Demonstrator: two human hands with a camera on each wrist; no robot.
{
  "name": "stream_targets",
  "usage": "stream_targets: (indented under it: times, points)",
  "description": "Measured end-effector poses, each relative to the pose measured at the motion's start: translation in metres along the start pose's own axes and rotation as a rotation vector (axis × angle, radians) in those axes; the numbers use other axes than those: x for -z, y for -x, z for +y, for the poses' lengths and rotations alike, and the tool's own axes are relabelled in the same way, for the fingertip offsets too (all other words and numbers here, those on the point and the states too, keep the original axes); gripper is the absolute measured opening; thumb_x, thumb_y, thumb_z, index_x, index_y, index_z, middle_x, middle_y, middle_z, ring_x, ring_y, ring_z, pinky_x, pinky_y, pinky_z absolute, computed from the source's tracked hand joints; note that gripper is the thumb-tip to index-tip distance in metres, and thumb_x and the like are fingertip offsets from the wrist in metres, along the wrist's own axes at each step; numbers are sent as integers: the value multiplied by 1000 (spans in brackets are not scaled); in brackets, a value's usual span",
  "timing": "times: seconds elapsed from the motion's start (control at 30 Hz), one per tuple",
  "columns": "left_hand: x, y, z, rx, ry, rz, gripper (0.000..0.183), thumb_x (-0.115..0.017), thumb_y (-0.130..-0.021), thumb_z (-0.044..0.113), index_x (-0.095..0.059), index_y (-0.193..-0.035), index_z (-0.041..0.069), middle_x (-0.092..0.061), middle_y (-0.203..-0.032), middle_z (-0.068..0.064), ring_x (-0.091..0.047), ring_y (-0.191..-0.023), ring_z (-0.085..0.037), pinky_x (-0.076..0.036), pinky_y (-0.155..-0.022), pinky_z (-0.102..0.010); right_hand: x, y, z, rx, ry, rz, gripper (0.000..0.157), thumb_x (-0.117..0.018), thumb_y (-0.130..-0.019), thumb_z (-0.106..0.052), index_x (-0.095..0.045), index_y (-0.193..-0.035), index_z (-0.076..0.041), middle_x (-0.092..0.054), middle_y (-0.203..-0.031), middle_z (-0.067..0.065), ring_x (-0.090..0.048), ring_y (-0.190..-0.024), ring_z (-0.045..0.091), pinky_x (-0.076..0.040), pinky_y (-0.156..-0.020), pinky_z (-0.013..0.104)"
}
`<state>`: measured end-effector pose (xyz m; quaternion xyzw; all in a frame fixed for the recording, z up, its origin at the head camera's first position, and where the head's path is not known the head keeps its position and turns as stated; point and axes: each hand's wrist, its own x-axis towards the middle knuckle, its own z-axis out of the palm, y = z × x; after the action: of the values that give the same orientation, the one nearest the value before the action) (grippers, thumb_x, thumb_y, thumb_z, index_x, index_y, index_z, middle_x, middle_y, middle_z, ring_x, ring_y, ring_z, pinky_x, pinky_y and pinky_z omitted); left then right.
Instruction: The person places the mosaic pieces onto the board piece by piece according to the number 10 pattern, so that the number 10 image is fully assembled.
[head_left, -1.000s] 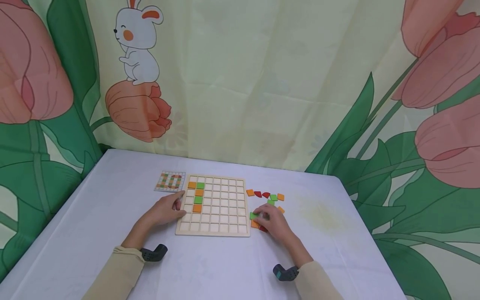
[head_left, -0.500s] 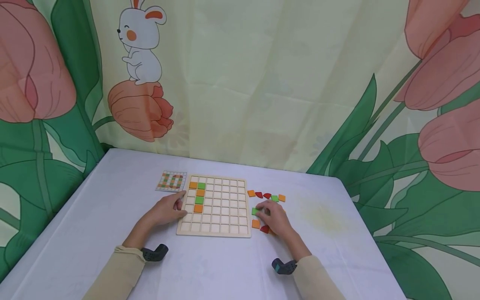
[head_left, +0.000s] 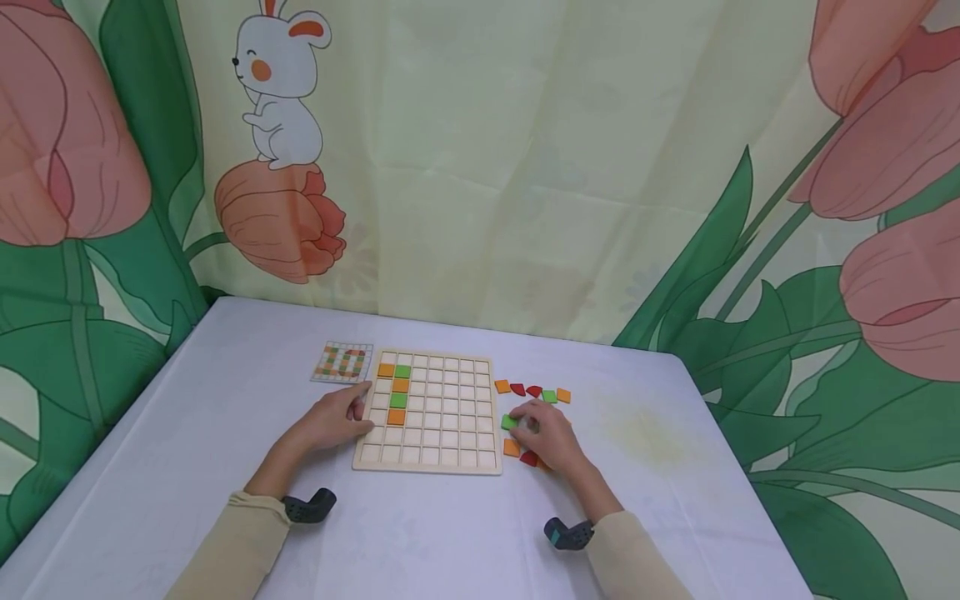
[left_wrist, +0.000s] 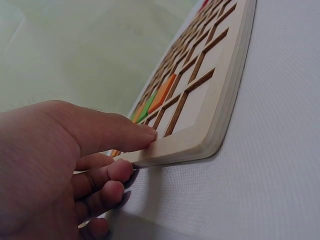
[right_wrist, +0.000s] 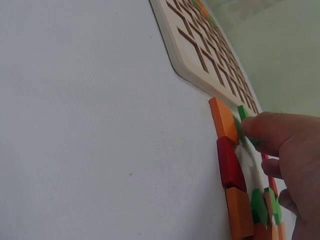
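Note:
A wooden grid board (head_left: 444, 410) lies flat on the table. Orange and green square tiles (head_left: 397, 400) fill several cells at its upper left. My left hand (head_left: 326, 421) rests at the board's left edge; in the left wrist view its thumb (left_wrist: 122, 134) touches the rim, the lower fingers bent beside it. Just past the right edge, my right hand (head_left: 551, 435) pinches a green square tile (head_left: 508, 422) between thumb and fingers. The right wrist view shows this green tile (right_wrist: 242, 113) standing tilted beside an orange tile (right_wrist: 224, 120). The right hand hides part of the loose pieces.
Loose orange, green and red pieces (head_left: 533, 391) lie right of the board, some above the right hand. A red quarter-round piece (head_left: 528, 458) is below it. Left of the board's top corner lies a patterned grid card (head_left: 342, 362). A printed curtain (head_left: 487, 167) hangs behind the table.
My right hand has shifted slightly up with the green tile, away from the orange tile below, and holds almost still over the last half second. My left hand stays at the board.

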<state>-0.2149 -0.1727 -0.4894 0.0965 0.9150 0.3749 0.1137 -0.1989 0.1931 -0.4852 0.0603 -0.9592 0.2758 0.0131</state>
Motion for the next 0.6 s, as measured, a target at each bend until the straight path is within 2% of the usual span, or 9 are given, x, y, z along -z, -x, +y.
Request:
stream_targets:
  times: [0.1,0.3,0.6]
  points:
    - [0,0,0,-4,-2,3,76,-71,-83,20,-35,-146,-3,-51,-85,-4,-45,-73,-15,-35,-60,-26,0,1,-3,34,-8,10,24,-77,-80,-22,-74,-103,-20,-68,-109,-3,-55,-99,14,-53,-78,29]
    - [-1,1,-2,-25,-9,5,75,-71,-83,18,-36,-145,-4,-51,-83,-3,-44,-71,-14,-34,-58,-25,-1,1,-12,106,-31,6,18,-75,-82,-23,-74,-100,-22,-68,-102,-7,-54,-89,11,-49,-72,24]
    - [-2,1,-1,-32,-10,13,74,-71,-84,16,-35,-145,-5,-51,-83,-3,-44,-70,-15,-34,-57,-25,-7,0,-26,185,-55,-10,15,-75,-83,-24,-73,-98,-24,-66,-101,-9,-54,-84,11,-47,-72,26]
